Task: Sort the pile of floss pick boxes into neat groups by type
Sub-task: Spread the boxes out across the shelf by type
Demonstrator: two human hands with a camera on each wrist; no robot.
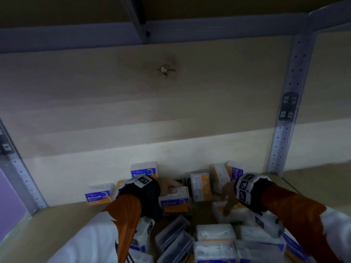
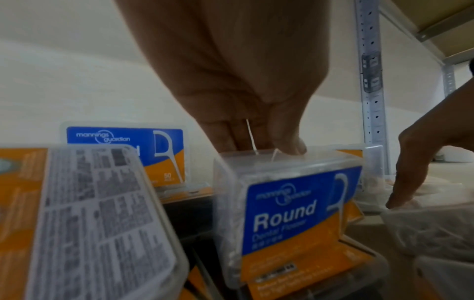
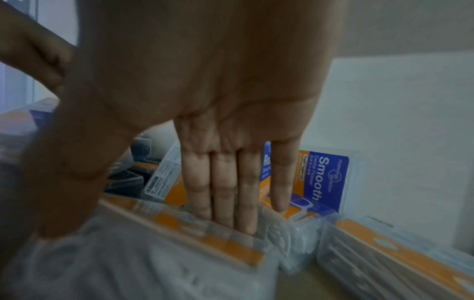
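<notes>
Setting: a wooden shelf [image 1: 57,221] against a pale wall held the jumbled pile.
Left hand [image 1: 169,186]: pinched the upright "Round" box [image 2: 290,215] by its top edge.
Right hand [image 1: 228,196]: fingers straight, tips pressing a clear box [image 3: 179,243] directly below, nearer it.

- The head view is dim and bluish; the shelf underside [image 1: 152,82] overhead lies in shadow, and a paler band lights the far wall [image 1: 95,168].
- The near boxes [image 1: 214,242] are soft.
- Upright posts [image 1: 290,103] bow at the edges.
- The right wrist view is motion-blurred up close.
</notes>
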